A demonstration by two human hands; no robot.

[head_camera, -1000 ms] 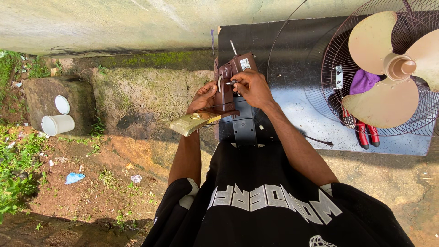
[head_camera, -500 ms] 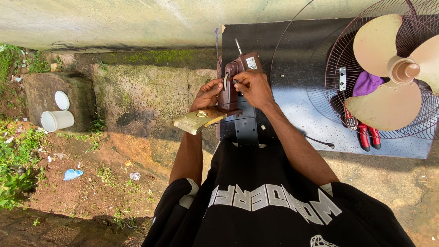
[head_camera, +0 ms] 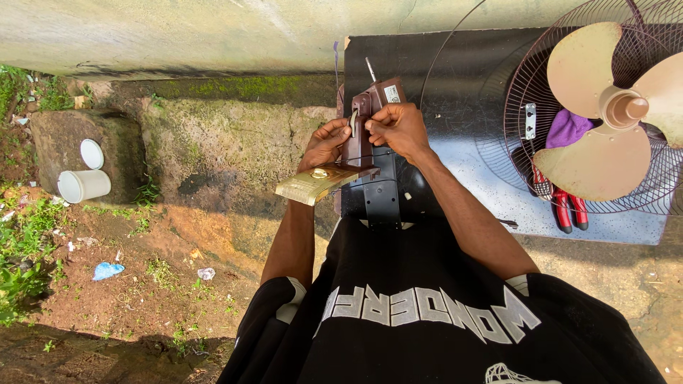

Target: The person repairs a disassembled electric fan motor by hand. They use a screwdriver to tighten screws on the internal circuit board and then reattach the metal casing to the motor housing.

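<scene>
Centre of frame: both hands, left (head_camera: pixel 324 142) and right (head_camera: pixel 397 128), are closed around the upright brown plastic fan housing with a tan base plate (head_camera: pixel 364 135), at the near edge of the dark sheet-metal counter (head_camera: pixel 455 78). The housing looks rigid, light and somewhat brittle, best held by its column rather than the thin metal shaft. At right lie the beige three-bladed fan in its wire guard (head_camera: pixel 605 107) and red-handled pliers (head_camera: pixel 565 206).

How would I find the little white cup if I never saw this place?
Start at the big mossy stone block below the long pale wall. Left of it sits a smaller dark stone; the white cup lies tipped on its side against it, its round white lid just above.
</scene>
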